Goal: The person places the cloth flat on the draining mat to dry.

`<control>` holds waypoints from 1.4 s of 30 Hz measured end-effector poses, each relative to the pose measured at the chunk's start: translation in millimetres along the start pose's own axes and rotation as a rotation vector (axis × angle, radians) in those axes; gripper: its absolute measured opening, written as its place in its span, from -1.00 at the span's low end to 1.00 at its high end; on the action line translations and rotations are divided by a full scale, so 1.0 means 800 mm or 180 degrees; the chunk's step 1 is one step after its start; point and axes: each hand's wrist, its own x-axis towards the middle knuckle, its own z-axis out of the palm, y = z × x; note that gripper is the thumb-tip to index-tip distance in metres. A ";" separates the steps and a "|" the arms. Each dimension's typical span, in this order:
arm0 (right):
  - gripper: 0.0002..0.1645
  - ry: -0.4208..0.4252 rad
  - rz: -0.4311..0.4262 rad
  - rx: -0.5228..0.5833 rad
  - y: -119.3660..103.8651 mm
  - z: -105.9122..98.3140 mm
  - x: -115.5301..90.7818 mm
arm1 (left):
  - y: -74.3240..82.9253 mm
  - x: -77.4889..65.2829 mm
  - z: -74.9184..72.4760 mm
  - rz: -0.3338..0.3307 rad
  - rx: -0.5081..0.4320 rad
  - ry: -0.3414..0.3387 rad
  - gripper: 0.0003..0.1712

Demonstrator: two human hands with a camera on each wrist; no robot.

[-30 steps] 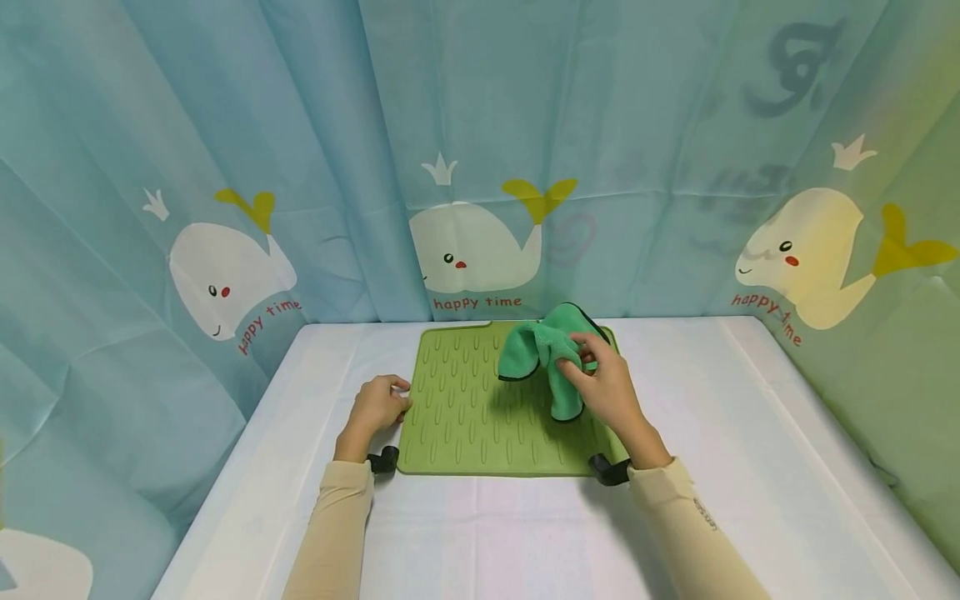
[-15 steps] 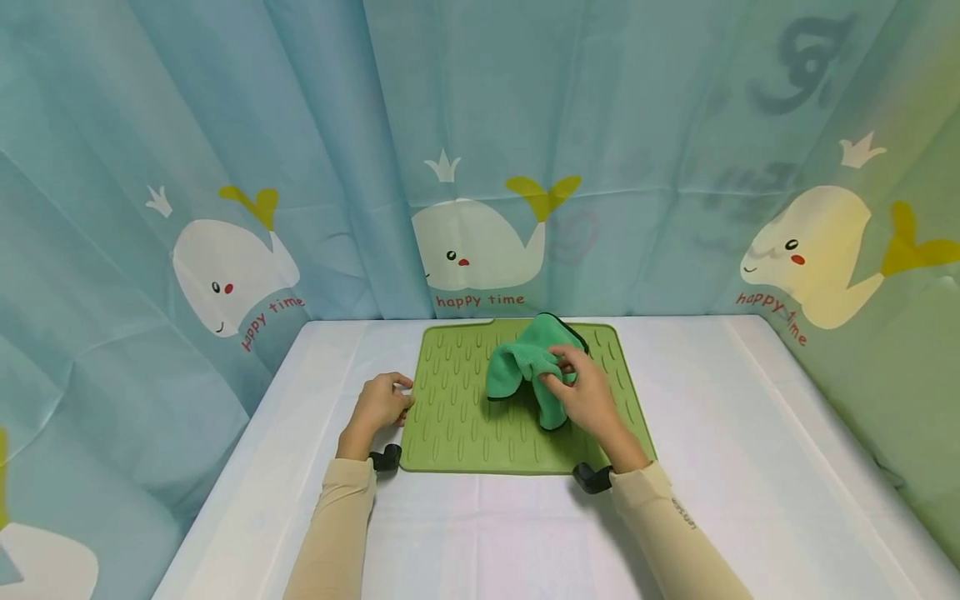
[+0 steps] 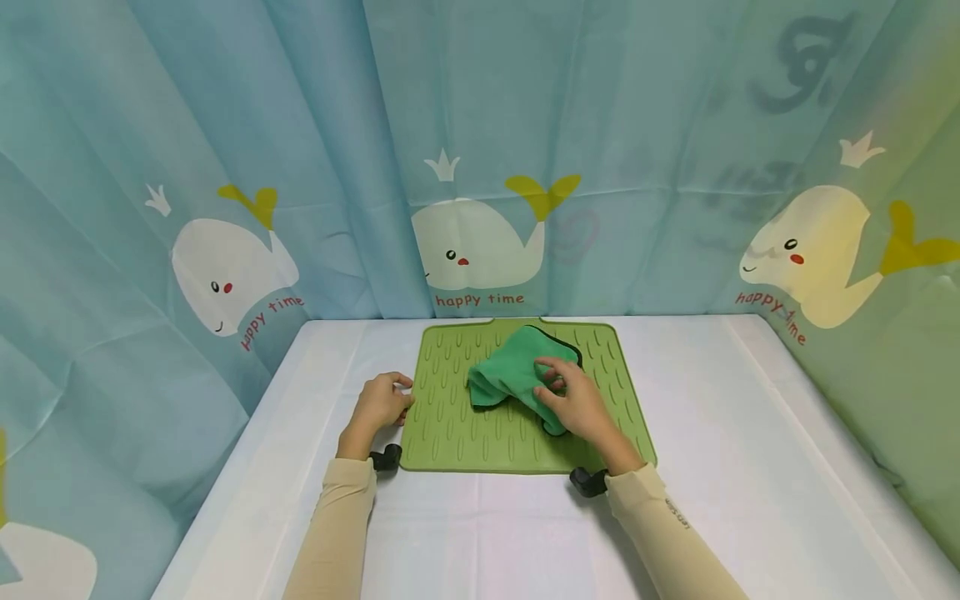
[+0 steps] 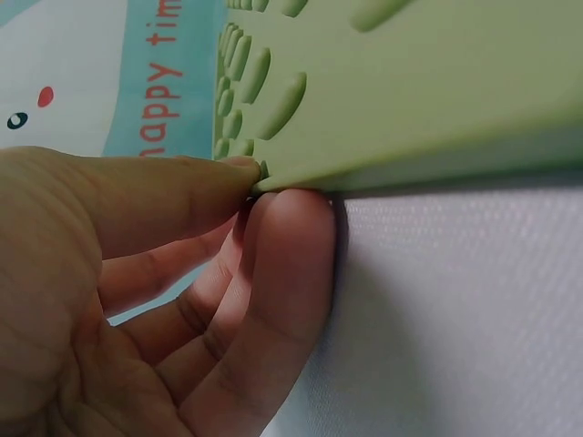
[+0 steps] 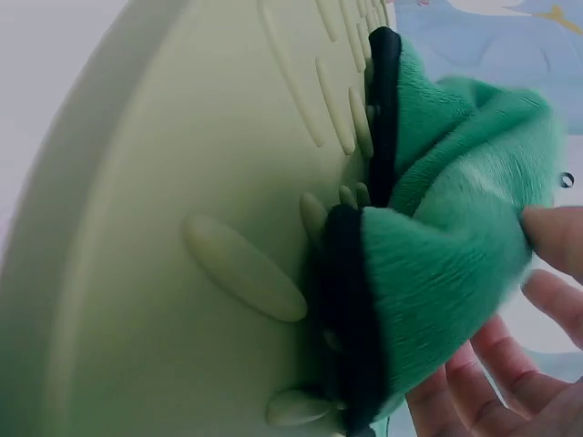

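Note:
A green silicone drying mat (image 3: 465, 442) with raised oval ridges lies on the white table. At its left edge my left hand (image 3: 378, 403) pinches the rim; the left wrist view shows the thumb (image 4: 182, 196) on top and the curled index finger against the side. A crumpled green cloth (image 3: 517, 367) with black edging lies across the middle of the mat. Over the cloth's right part is my right hand (image 3: 581, 408), thumb and fingers apart. In the right wrist view, the thumb tip is against the cloth (image 5: 455, 255) and the other fingers spread loosely beside it.
White cloth covers the table (image 3: 720, 417) around the mat. Blue curtains (image 3: 637, 150) printed with whales hang behind and at both sides. Black camera mounts (image 3: 588, 482) stick out from both wrists near the mat's front edge.
The right hand has moved left and toward the person, lowering the cloth onto the mat. Its grip has loosened, and the cloth has settled flatter. The left hand stays at the mat's edge.

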 end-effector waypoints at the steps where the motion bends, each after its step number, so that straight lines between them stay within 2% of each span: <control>1: -0.39 -0.0008 -0.0010 0.0003 0.001 0.000 -0.001 | 0.000 0.000 0.000 0.0006 0.0007 0.0004 -0.65; 8: -0.41 -0.0025 0.0055 0.0083 0.000 -0.005 -0.007 | 0.001 0.001 0.000 -0.0006 0.0018 0.0018 -0.66; 15: -0.57 -0.0018 0.0026 0.0049 0.000 -0.011 -0.012 | 0.000 0.000 0.000 0.0011 0.0032 0.0005 -0.65; 20: -0.68 -0.0113 -0.0032 0.0099 -0.001 -0.020 -0.019 | 0.000 -0.001 -0.002 0.0037 0.0099 0.0004 -0.61; 26: -0.79 -0.0208 -0.0033 0.0053 0.002 -0.031 -0.027 | 0.008 -0.005 -0.008 0.0257 0.0331 0.0176 -0.60; 31: -0.87 -0.0364 -0.0044 -0.0108 0.004 -0.041 -0.034 | 0.022 -0.010 -0.012 0.0493 0.0272 0.0231 -0.72; 36: -0.92 -0.0600 0.0013 -0.0328 0.007 -0.045 -0.041 | 0.038 -0.015 -0.008 0.0781 0.0218 0.0290 -0.87; 42: -0.80 -0.0789 0.0077 -0.0541 0.012 -0.045 -0.046 | 0.055 -0.020 0.005 0.0932 0.0281 0.0290 -0.92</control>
